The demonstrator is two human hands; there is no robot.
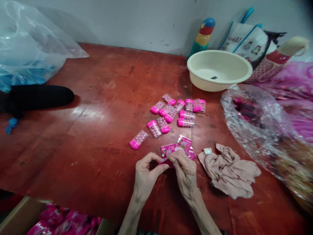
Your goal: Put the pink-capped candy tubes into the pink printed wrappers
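Between my hands is a small pink printed packet [167, 163], pinched from both sides near the front of the red table. My left hand [147, 171] grips its left edge with thumb and fingertips. The fingers of my right hand [184, 169] are closed on its other side and hide part of it. More pink printed packets [185, 145] lie flat just beyond my fingers. Farther back are several clear containers of pink candy balls with bright pink caps [155, 129], scattered on the table. One such container [138, 139] lies apart at the left of the group.
A crumpled beige cloth [231, 173] lies right of my hands. Behind it are a clear plastic bag [254, 114] and a cream basin [220, 85]. A black-sleeved object [41, 98] is at left. Below the front edge, a cardboard box [21, 217] holds pink packets.
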